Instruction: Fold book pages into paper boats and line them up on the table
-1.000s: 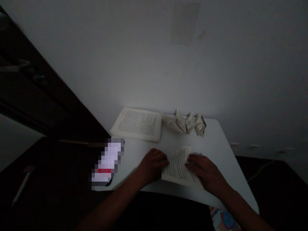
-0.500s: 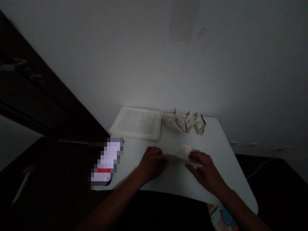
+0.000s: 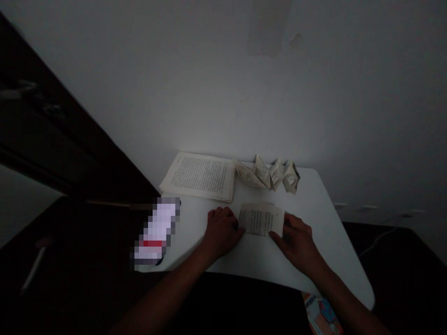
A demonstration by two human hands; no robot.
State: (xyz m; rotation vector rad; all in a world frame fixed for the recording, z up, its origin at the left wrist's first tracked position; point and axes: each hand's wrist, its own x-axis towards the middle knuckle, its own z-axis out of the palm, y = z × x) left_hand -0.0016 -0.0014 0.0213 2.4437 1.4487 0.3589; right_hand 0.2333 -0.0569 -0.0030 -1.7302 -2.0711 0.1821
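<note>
A folded sheet of printed paper (image 3: 261, 219) is held between my two hands over the front half of the white table (image 3: 195, 256). At its left edge my left hand (image 3: 223, 231) is closed, the thumb on the paper's lower left corner and the fingers curled. On the other side my right hand (image 3: 296, 236) pinches the right edge, thumb in front and fingers behind. Several folded paper boats (image 3: 262, 173) stand in a row behind the sheet. To their left lies a stack of printed pages (image 3: 200, 177).
A phone (image 3: 159, 230) with a blurred screen lies at the table's left edge. Below the front right edge shows a colourful booklet (image 3: 323, 314). A pale wall (image 3: 209, 93) rises behind the table, and a dark door (image 3: 70, 121) stands at the left.
The paper, seen nearly edge-on with a flap raised before, now faces me as a flat printed rectangle. Both hands have shifted only slightly. The boats and pages stay put.
</note>
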